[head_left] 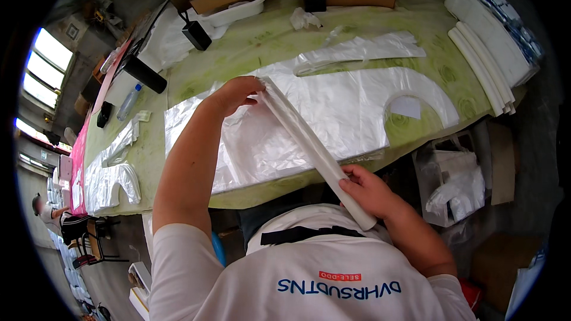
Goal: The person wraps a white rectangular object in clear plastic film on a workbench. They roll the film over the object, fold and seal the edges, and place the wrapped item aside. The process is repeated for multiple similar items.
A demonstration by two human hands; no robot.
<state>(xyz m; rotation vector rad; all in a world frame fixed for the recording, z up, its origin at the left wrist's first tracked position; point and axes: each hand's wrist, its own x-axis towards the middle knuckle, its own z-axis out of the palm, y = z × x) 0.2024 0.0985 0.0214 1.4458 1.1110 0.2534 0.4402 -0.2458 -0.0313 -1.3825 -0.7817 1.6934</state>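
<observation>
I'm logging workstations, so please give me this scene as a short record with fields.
Left hand: holds the white roll at its far end
Right hand: holds it toward the near end
On table: translucent plastic pieces
Table cover: green, patterned
Table's left side: blue-capped bottle
Table's right end: more white rolls

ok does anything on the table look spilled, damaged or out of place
Nothing looks clearly spilled or damaged. The crumpled white wad toward the far side of the green-covered table seems slightly odd: it is bunched up, while the large plastic sheet is spread mostly flat.
</observation>
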